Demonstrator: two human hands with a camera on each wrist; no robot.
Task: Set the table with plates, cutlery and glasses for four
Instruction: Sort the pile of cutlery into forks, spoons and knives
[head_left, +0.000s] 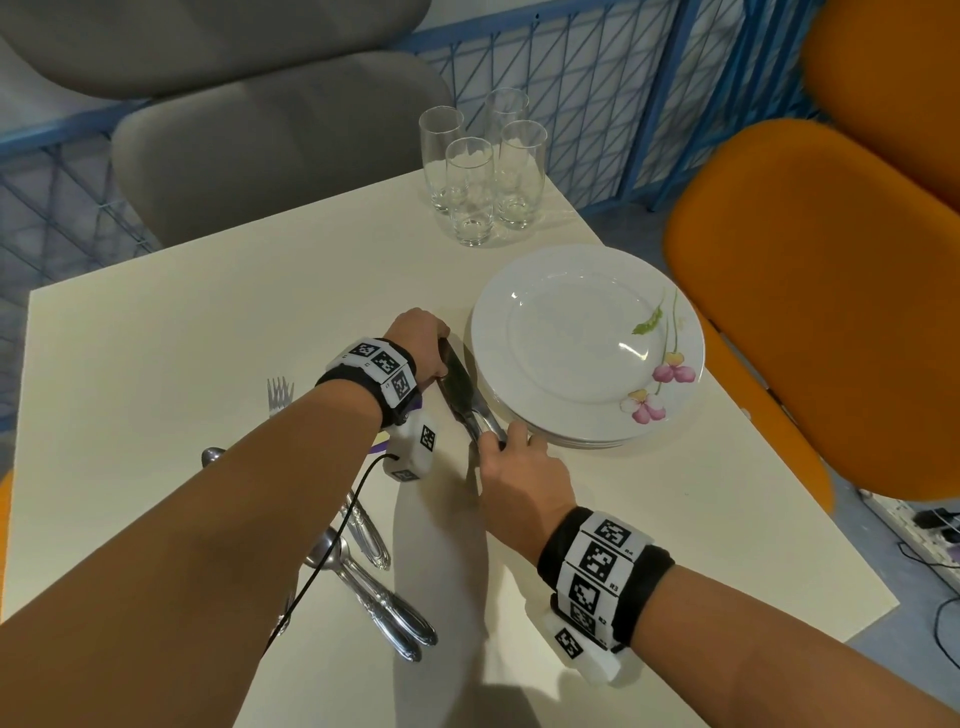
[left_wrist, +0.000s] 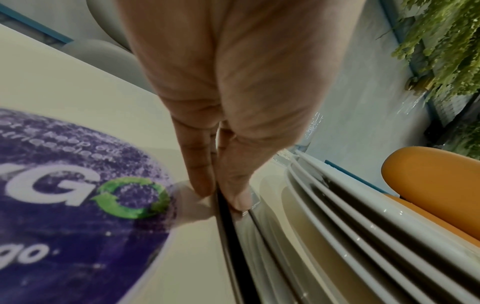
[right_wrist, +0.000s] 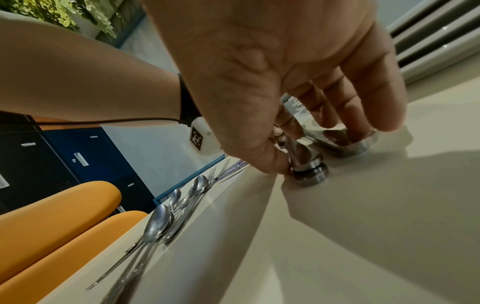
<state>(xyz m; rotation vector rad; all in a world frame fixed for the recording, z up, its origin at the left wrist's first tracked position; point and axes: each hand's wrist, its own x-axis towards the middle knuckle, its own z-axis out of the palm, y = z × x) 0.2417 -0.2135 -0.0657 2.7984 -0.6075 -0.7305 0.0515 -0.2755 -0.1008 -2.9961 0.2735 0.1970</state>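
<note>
A bundle of table knives (head_left: 460, 387) lies on the cream table (head_left: 156, 338), tight against the left edge of a stack of white flowered plates (head_left: 571, 343). My left hand (head_left: 421, 338) pinches the blade ends (left_wrist: 233, 236) between thumb and fingers (left_wrist: 200, 181), with the plate rims (left_wrist: 350, 216) right beside it. At the near end, my right hand (head_left: 511, 452) pinches the knife handles (right_wrist: 309, 168) between thumb and fingertips (right_wrist: 288, 127). Several clear glasses (head_left: 480, 171) stand grouped at the far right corner.
Spoons (head_left: 363, 571) and forks (head_left: 280, 395) lie in a loose pile under my left forearm; the spoons (right_wrist: 158, 222) also show in the right wrist view. A purple printed label (left_wrist: 64, 205) lies by my left wrist. Grey chairs (head_left: 270, 145) stand behind the table and orange chairs (head_left: 810, 291) to its right.
</note>
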